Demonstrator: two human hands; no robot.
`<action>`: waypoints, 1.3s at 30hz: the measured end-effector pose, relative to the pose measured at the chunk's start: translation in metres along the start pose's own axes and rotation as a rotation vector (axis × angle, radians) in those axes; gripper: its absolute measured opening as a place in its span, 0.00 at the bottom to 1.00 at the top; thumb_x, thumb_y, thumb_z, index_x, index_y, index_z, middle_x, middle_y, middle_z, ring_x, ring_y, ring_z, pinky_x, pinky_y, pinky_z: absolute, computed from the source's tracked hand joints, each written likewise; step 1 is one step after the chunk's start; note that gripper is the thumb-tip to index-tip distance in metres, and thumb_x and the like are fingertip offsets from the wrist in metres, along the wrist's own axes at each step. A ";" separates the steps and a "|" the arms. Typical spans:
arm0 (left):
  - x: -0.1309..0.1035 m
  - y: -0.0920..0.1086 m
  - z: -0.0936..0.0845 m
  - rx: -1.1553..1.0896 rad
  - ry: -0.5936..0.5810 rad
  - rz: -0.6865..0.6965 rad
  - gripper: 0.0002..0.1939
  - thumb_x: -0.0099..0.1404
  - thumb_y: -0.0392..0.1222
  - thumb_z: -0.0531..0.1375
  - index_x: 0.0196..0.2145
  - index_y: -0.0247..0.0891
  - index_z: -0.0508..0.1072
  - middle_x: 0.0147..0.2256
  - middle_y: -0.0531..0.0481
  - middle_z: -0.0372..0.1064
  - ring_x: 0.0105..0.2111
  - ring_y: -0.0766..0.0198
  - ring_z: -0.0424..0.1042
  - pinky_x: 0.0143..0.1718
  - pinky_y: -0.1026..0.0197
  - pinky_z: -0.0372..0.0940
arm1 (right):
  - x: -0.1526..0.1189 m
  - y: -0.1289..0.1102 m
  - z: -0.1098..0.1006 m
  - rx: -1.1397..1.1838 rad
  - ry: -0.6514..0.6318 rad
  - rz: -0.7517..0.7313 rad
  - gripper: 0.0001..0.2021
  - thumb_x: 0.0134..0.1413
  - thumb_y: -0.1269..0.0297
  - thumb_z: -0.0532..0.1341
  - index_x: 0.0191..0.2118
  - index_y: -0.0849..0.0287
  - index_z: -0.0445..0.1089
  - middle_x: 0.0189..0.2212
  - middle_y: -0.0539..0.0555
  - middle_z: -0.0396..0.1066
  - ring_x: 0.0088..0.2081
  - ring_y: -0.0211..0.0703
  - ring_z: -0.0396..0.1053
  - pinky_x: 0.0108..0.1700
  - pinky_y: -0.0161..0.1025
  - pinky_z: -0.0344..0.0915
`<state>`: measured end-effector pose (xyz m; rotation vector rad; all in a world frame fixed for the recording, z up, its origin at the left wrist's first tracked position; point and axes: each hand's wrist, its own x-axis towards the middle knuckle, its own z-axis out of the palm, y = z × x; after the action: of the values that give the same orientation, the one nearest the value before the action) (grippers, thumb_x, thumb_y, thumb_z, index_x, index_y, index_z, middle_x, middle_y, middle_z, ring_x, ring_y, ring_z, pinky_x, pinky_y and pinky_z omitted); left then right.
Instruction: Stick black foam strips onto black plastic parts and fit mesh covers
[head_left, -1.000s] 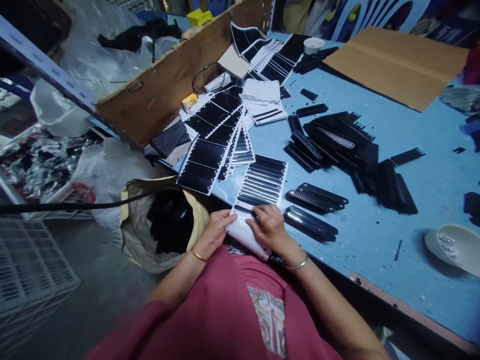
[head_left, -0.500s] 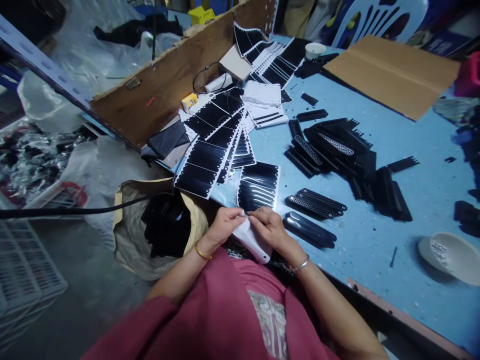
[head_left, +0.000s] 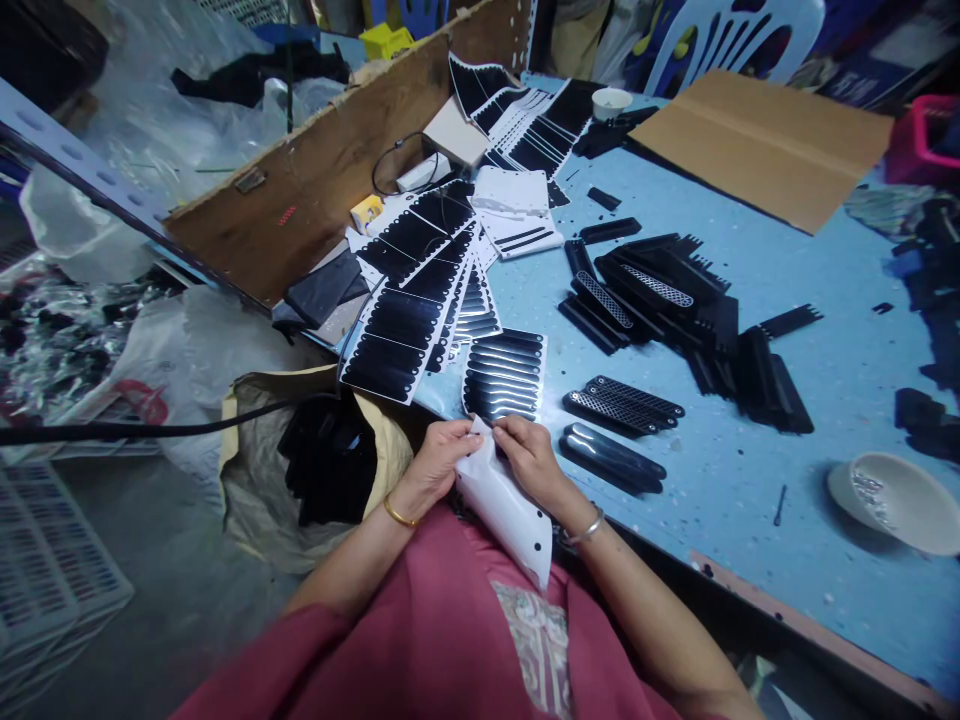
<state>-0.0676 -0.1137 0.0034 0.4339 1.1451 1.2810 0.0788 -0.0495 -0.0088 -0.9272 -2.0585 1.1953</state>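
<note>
My left hand [head_left: 444,455] pinches the upper edge of a white backing sheet [head_left: 508,505] between thumb and fingers. Close beside it, my right hand [head_left: 531,462] is closed at the sheet's other upper edge; its fingertips hide what exactly they grip. The sheet hangs bent over the table edge towards my lap, with dark holes near its lower end. Just beyond my fingers lies a sheet of glossy black stickers [head_left: 504,375]; whether it joins the white part is hidden. To the right are black mesh-faced strips [head_left: 624,405] and smooth glossy black strips [head_left: 613,460].
More black sticker sheets [head_left: 397,325] fan out at the left by a wooden board [head_left: 300,170]. A pile of black plastic parts [head_left: 675,290] lies mid-table. A white bowl [head_left: 926,510] sits right, cardboard [head_left: 772,140] behind. An open sack [head_left: 255,500] stands left below the table.
The white sheet now hangs longer and lower between my hands, and my fingers have moved slightly apart. Reflections on the black sticker sheet have shifted. The view has turned a little to the right.
</note>
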 end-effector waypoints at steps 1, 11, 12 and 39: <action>0.000 0.000 0.001 -0.021 0.021 -0.010 0.15 0.45 0.42 0.73 0.29 0.29 0.78 0.25 0.50 0.71 0.24 0.70 0.65 0.27 0.67 0.58 | 0.000 0.000 0.001 0.008 0.019 0.008 0.13 0.65 0.64 0.52 0.32 0.58 0.71 0.26 0.52 0.70 0.30 0.42 0.68 0.33 0.38 0.63; -0.002 0.002 -0.001 0.123 0.066 0.063 0.20 0.51 0.51 0.70 0.21 0.32 0.69 0.19 0.56 0.59 0.19 0.74 0.56 0.21 0.69 0.50 | -0.002 -0.004 0.003 -0.132 0.034 -0.100 0.10 0.58 0.60 0.60 0.39 0.59 0.76 0.30 0.57 0.73 0.32 0.46 0.69 0.36 0.43 0.65; -0.002 0.002 0.000 0.179 0.057 0.094 0.21 0.52 0.51 0.69 0.20 0.32 0.67 0.18 0.57 0.57 0.19 0.74 0.54 0.20 0.69 0.48 | -0.001 -0.004 0.001 -0.080 0.033 -0.071 0.11 0.57 0.58 0.62 0.38 0.59 0.76 0.28 0.56 0.72 0.31 0.45 0.69 0.34 0.42 0.65; -0.013 -0.006 -0.022 0.265 0.203 -0.003 0.19 0.50 0.53 0.69 0.26 0.31 0.76 0.21 0.51 0.70 0.22 0.66 0.66 0.24 0.66 0.60 | -0.024 -0.035 -0.125 0.566 0.620 0.119 0.07 0.53 0.66 0.66 0.39 0.54 0.77 0.30 0.50 0.78 0.33 0.46 0.78 0.40 0.48 0.75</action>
<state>-0.0813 -0.1343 -0.0057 0.5047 1.4963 1.1945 0.1781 -0.0197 0.0734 -0.9794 -1.1130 1.2518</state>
